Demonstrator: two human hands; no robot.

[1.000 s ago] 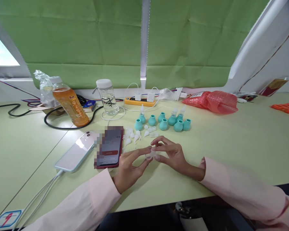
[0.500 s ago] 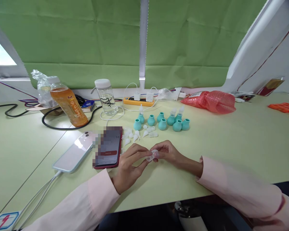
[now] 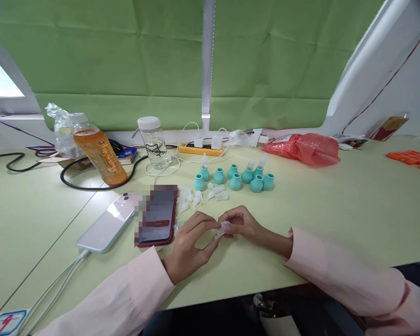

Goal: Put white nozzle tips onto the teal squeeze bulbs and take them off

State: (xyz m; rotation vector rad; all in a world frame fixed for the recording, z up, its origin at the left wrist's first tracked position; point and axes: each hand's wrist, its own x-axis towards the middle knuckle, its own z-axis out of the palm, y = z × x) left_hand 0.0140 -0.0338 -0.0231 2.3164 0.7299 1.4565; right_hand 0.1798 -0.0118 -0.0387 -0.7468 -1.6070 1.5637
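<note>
My left hand (image 3: 189, 242) and my right hand (image 3: 243, 223) meet just above the pale green table (image 3: 336, 210), both pinching one small clear plastic piece (image 3: 223, 228) between thumb and fingers. Both wrists wear pale pink sleeves. Beyond my fingers lie several loose clear plastic tips (image 3: 196, 198). Farther back stand several teal rubber bulbs (image 3: 235, 178); a few carry a clear tip on top. A red phone (image 3: 157, 215) with its screen lit lies beside my left hand.
A pale phone (image 3: 108, 223) lies face down on a white cable at left. An orange drink bottle (image 3: 100, 151), a clear water bottle (image 3: 154, 142), black cables and a yellow power strip (image 3: 200, 148) line the back. A red plastic bag (image 3: 303, 148) sits at right.
The fingers of my right hand, spread a second ago, have curled in around the clear piece. Both hands stay together at the same spot.
</note>
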